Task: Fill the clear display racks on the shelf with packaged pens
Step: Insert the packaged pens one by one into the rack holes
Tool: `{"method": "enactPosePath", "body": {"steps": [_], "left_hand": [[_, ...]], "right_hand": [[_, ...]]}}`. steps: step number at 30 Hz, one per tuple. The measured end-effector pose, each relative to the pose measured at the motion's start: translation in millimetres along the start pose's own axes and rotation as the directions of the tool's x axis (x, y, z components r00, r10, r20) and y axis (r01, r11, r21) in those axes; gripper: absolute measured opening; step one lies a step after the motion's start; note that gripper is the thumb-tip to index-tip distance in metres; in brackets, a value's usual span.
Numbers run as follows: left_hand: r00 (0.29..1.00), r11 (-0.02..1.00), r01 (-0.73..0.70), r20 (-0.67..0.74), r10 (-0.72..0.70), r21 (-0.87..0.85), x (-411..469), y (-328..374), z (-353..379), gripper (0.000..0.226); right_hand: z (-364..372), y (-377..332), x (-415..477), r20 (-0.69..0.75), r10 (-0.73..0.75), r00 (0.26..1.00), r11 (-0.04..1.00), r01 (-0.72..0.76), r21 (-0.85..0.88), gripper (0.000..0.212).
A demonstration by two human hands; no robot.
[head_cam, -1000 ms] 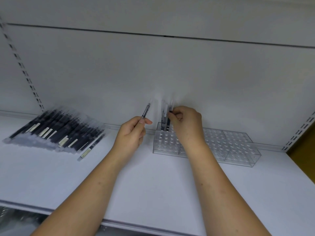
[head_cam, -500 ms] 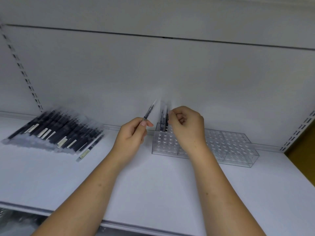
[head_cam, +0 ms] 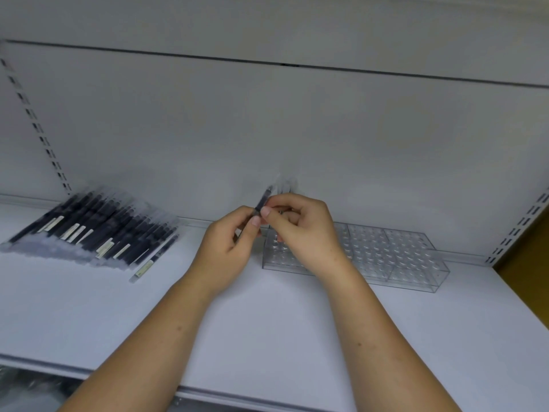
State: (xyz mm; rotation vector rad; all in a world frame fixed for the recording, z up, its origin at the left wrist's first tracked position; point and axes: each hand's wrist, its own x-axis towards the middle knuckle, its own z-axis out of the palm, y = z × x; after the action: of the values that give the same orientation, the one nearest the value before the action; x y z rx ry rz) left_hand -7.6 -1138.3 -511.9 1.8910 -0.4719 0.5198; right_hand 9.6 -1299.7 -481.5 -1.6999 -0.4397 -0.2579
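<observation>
A packaged black pen (head_cam: 263, 200) stands tilted between my two hands, just left of the clear display rack (head_cam: 395, 257). My left hand (head_cam: 228, 242) pinches its lower part with thumb and fingers. My right hand (head_cam: 303, 227) pinches the same pen higher up with thumb and forefinger, and covers the rack's left end. Clear wrapper tips of pens standing in the rack (head_cam: 283, 185) show above my right hand. The rack has rows of round holes, and those I can see to the right hold nothing. A fanned pile of packaged black pens (head_cam: 98, 230) lies on the shelf at the left.
The white shelf (head_cam: 267, 328) runs under everything, its front edge near the bottom. A grey back panel rises behind. Slotted uprights (head_cam: 38, 129) stand at the far left and at the right end (head_cam: 517, 230). A brown surface (head_cam: 528, 263) shows at the right.
My right hand has left the pens in the rack and come left to the pen in my left hand. Both hands now pinch that pen.
</observation>
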Motion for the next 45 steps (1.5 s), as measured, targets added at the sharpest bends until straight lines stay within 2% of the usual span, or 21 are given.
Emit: {"method": "enactPosePath", "body": {"steps": [7, 12, 16, 21, 30, 39, 45], "left_hand": [[1.000, 0.987, -0.019, 0.009, 0.018, 0.161, 1.2, -11.5, 2.6, 0.013], [1.000, 0.943, -0.005, 0.006, 0.003, 0.332, 1.3, -21.2, 1.4, 0.040], [1.000, 0.902, 0.015, 0.012, -0.023, 0.432, 1.0, -21.3, 0.2, 0.054], [0.998, 0.857, 0.020, 0.033, -0.044, 0.514, 1.0, -22.0, 1.1, 0.065], [0.998, 0.845, 0.032, 0.036, -0.061, 0.534, 1.6, -26.8, 1.1, 0.064], [0.998, 0.849, 0.045, 0.022, -0.066, 0.526, 1.8, -27.4, 2.5, 0.062], [0.997, 0.850, 0.052, 0.020, -0.073, 0.524, 1.5, -27.5, 2.9, 0.063]], "right_hand": [[3.7, 0.4, 0.1, -0.090, -0.048, 0.995, 0.999, 0.049, 0.009, 0.006], [-14.4, 0.3, 7.4, -0.360, -0.161, 0.919, 0.987, 0.159, -0.036, 0.003], [-24.5, 4.9, 9.7, -0.449, -0.228, 0.864, 0.971, 0.167, -0.171, 0.007], [-24.5, 13.2, 14.3, -0.417, -0.225, 0.881, 0.959, 0.125, -0.253, 0.006], [-21.7, 23.4, 18.2, -0.303, -0.182, 0.936, 0.931, 0.065, -0.358, 0.009], [-22.4, 27.5, 18.0, -0.210, -0.131, 0.969, 0.820, -0.014, -0.573, 0.007], [-24.4, 27.7, 15.8, -0.192, -0.054, 0.980, 0.791, -0.076, -0.607, 0.009]]}}
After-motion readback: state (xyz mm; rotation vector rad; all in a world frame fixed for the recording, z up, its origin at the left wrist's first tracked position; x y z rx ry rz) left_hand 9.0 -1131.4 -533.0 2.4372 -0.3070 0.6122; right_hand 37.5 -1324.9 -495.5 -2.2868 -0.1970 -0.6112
